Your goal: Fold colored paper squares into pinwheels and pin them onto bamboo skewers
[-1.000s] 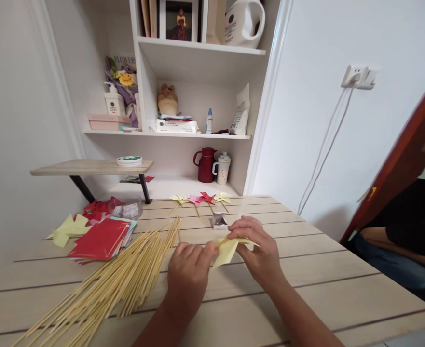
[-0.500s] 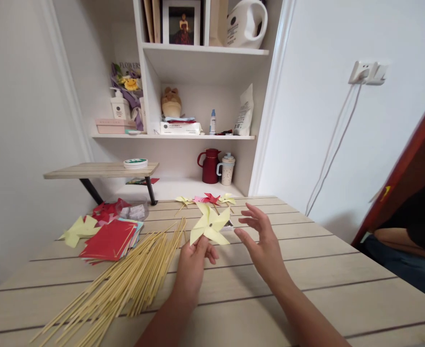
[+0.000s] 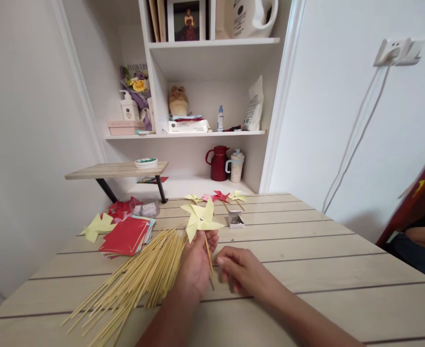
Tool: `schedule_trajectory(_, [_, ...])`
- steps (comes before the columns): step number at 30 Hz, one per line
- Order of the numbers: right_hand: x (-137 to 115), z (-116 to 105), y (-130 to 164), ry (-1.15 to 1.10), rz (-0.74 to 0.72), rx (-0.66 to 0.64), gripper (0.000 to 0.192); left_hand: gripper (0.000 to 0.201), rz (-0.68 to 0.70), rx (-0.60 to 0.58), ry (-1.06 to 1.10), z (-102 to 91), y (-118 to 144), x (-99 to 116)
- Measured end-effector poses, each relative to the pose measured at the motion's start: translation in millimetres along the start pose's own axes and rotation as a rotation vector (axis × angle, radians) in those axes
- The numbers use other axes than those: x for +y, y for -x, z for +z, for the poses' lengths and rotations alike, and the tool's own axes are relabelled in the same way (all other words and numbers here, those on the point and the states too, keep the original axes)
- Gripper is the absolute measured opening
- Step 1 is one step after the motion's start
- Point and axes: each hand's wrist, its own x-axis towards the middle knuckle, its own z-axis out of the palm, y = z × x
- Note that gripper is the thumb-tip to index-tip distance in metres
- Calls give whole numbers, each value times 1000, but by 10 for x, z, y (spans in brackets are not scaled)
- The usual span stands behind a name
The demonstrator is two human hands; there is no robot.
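Observation:
My left hand (image 3: 195, 262) holds a yellow paper pinwheel (image 3: 199, 218) upright by its thin wooden stick, above the wooden table (image 3: 306, 270). My right hand (image 3: 241, 273) is just right of the stick's lower end, fingers curled loosely and low over the table; whether it touches the stick is unclear. A big heap of bamboo sticks (image 3: 136, 282) lies fanned out left of my left hand. A small open box of pins (image 3: 235, 220) stands behind the pinwheel.
Several finished pinwheels (image 3: 215, 196) lie at the table's far edge. A stack of red paper squares (image 3: 125, 236), loose yellow cut pieces (image 3: 97, 225) and red pieces lie at the left. Shelves with a red jug (image 3: 218, 164) stand behind. Another person sits at the far right (image 3: 420, 238).
My left hand went from pinching the pinwheel flat on the table to lifting it upright. My right hand let go, opened, then dropped beside the stick. The view shifted right.

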Motion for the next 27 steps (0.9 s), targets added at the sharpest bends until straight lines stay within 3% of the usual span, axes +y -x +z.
schedule_trajectory(4, [18, 76, 3, 78, 8, -63, 17, 11, 4, -20, 33, 19, 9, -10])
schedule_trajectory(11, [92, 126, -50, 83, 70, 11, 20, 20, 43, -55, 25, 23, -4, -49])
schedule_trajectory(15, [94, 120, -72, 36, 102, 22, 19, 30, 41, -79, -79, 16, 17, -43])
schedule_trajectory(21, [78, 85, -96, 11, 122, 44, 25, 42, -68, -117, -372, -41, 18, -90])
schedule_trajectory(27, [96, 94, -107, -13, 103, 100, 24, 45, -63, -101, -368, -104, -37, -104])
